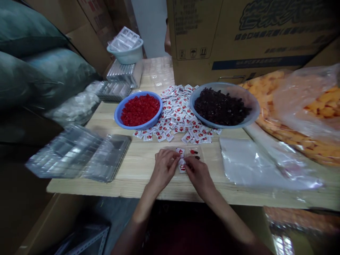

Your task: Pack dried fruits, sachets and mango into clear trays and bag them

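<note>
At the front middle of the table, my left hand [165, 163] and my right hand [198, 174] almost meet, thumbs and forefingers pinched. Between them are small white sachets with red print [182, 167], and each hand's fingertips grip this little group from its own side. Beneath the fingers lies a small clear plastic tray [199, 151], partly covered by my right hand. A red piece [192, 152] and a dark piece [197, 157] sit in its right part. My fingers hide where one sachet ends and another begins.
Behind my hands spreads a heap of sachets [178, 109], between a blue bowl [117, 118] of red pieces and a bowl [255, 108] of dark dried fruit. Stacked clear trays [106, 157] lie left, clear bags [247, 161] right. Orange pieces in a large bag [294, 124] and a carton [196, 67] stand beyond.
</note>
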{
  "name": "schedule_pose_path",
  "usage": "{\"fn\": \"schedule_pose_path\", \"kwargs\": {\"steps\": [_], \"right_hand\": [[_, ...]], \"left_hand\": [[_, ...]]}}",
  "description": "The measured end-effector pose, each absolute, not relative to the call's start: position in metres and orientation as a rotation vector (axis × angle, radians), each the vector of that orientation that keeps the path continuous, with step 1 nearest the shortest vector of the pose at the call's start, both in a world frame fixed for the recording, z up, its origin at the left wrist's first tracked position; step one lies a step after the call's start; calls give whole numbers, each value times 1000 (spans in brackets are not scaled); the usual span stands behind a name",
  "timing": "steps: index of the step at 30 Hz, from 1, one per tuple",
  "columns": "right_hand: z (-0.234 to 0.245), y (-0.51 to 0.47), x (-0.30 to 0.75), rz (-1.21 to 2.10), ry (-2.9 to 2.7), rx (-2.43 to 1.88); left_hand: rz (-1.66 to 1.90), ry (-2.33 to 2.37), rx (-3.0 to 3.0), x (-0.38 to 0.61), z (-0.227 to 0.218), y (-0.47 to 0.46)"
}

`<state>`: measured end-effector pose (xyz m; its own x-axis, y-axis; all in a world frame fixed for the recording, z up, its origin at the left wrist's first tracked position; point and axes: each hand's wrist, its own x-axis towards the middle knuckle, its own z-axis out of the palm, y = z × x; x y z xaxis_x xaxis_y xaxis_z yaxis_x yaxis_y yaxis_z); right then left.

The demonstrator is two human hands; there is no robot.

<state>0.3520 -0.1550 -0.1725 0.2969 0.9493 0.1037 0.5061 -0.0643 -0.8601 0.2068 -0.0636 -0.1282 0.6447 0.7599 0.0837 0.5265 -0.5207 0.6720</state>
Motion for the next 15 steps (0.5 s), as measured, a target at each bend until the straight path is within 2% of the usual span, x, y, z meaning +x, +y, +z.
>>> {"fn": "schedule_pose_path", "kwargs": {"steps": [4,11,13,15], "right_hand": [[-164,-163,357,592,-1432,-1710],[-122,-209,381,490,-1333,-1692],[-107,-226,414,391,-1244,-1761],[-90,-242,466,140,-1123,-1856]], "left_hand": [[429,990,2343,201,-131,-78],[425,938,2576,203,-148,-84],[468,905,2636,203,-153,-82],[534,891,2646,201,-158,-77]]}}
